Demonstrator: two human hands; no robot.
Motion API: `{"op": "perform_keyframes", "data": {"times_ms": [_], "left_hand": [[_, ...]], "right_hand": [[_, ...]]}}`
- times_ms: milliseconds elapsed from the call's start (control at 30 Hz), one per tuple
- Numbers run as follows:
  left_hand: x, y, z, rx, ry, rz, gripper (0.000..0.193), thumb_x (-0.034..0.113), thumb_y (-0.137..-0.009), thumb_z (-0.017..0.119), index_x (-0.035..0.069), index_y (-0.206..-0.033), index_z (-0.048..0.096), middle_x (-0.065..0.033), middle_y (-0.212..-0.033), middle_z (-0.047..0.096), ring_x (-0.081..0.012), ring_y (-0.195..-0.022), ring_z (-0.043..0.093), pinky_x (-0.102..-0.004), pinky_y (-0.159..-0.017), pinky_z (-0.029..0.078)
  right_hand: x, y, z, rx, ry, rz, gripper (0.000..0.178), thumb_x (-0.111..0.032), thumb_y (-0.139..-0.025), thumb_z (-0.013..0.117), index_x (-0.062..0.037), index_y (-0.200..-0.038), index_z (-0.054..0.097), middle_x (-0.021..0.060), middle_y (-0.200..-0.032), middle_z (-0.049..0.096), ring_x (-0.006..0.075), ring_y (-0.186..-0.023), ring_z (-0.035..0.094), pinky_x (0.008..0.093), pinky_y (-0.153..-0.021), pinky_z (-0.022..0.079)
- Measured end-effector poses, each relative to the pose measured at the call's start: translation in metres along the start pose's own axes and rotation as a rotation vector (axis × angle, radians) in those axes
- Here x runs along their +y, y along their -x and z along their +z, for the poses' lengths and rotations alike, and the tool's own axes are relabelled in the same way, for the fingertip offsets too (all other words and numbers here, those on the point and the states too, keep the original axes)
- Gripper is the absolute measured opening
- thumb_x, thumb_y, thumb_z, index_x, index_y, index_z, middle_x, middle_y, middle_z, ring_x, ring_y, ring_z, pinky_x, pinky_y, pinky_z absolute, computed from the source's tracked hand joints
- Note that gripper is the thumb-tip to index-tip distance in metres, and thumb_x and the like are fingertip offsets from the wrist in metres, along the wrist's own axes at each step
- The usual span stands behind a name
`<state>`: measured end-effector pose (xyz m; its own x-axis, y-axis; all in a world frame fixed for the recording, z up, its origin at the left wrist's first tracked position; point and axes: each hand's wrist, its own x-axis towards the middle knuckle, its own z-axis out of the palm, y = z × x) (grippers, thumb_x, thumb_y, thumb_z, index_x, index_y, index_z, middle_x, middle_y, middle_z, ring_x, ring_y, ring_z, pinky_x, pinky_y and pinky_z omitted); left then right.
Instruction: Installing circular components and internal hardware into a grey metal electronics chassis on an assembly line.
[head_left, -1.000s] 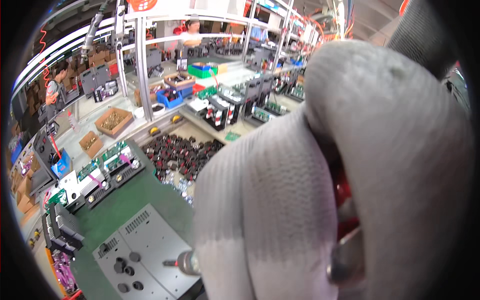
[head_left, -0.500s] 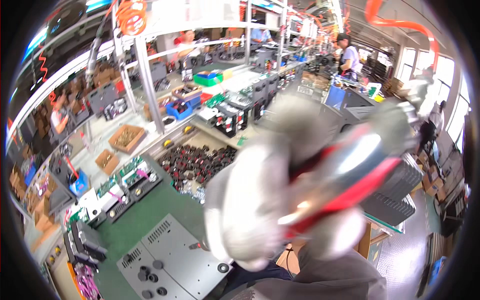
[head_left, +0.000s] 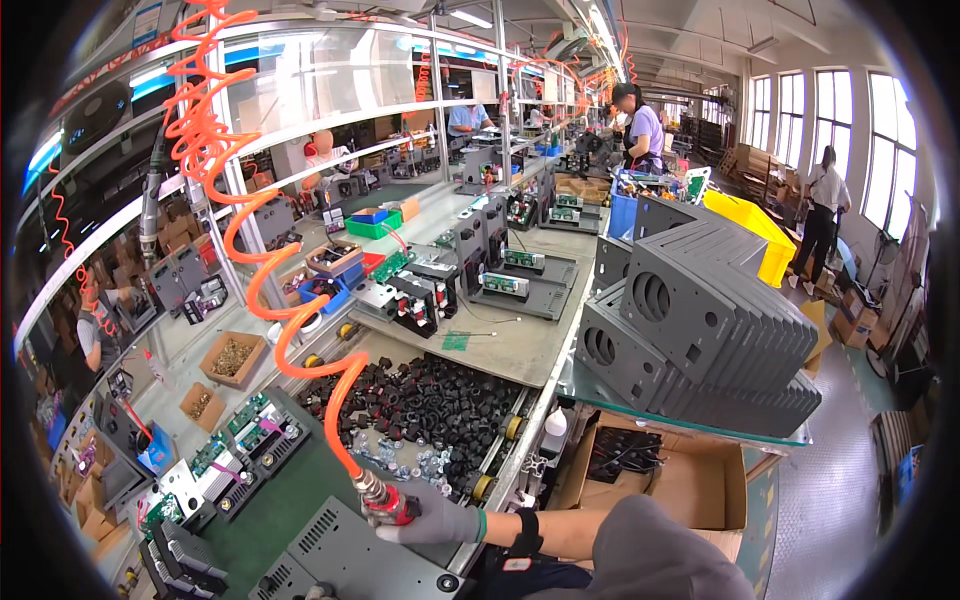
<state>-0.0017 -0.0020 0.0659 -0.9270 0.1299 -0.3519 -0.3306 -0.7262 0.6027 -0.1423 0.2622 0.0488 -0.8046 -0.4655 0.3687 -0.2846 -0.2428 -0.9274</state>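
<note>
My right hand (head_left: 435, 519), in a grey glove, reaches in from the lower right, with a dark band on the wrist. Its fingers are closed round a red air tool (head_left: 400, 508), whose body is mostly hidden under the glove. A metal coupling (head_left: 374, 490) joins the tool to an orange coiled air hose (head_left: 342, 410), which rises to the upper left. Just below the hand lies a grey metal panel (head_left: 350, 555) with slots and holes, on a green mat (head_left: 300, 485). My left hand is out of sight.
Many black parts (head_left: 440, 400) and small clear pieces (head_left: 415, 462) fill a recess beyond the hand. Stacked grey housings (head_left: 700, 320) stand at right, above an open carton (head_left: 695, 480). Circuit-board units (head_left: 240, 440) line the left. Other people (head_left: 645, 130) are farther back.
Both gloved hands were blurred in front of me around the red and grey tool. Now the right hand is lower and further left, over the panel; the left hand has left the view.
</note>
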Motion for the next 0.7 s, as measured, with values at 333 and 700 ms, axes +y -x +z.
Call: {"op": "perform_keyframes", "data": {"times_ms": [333,700], "left_hand": [[-0.016,-0.011,0.026,0.159,-0.325,0.001,0.029,0.036,-0.1,0.054,0.011,-0.113,0.056,0.0047,-0.08,0.05,-0.0041,-0.061,0.043,-0.0163,-0.044,0.034],[-0.034,-0.024,0.001,0.246,-0.45,0.104,0.013,0.016,-0.096,0.04,0.008,-0.091,0.049,-0.0017,-0.067,0.04,-0.0116,-0.05,0.035,-0.0226,-0.044,0.031]], "right_hand": [[-0.043,-0.015,0.03,0.042,0.095,-0.13,0.035,-0.005,-0.074,0.066,-0.0051,-0.108,0.057,0.0014,-0.08,0.053,0.011,-0.074,0.049,0.0276,-0.07,0.045],[-0.109,-0.008,0.083,-0.322,-0.565,-0.219,0.027,-0.008,-0.081,0.076,-0.0042,-0.099,0.056,-0.0002,-0.085,0.06,0.0087,-0.079,0.055,0.0255,-0.073,0.045]]}}
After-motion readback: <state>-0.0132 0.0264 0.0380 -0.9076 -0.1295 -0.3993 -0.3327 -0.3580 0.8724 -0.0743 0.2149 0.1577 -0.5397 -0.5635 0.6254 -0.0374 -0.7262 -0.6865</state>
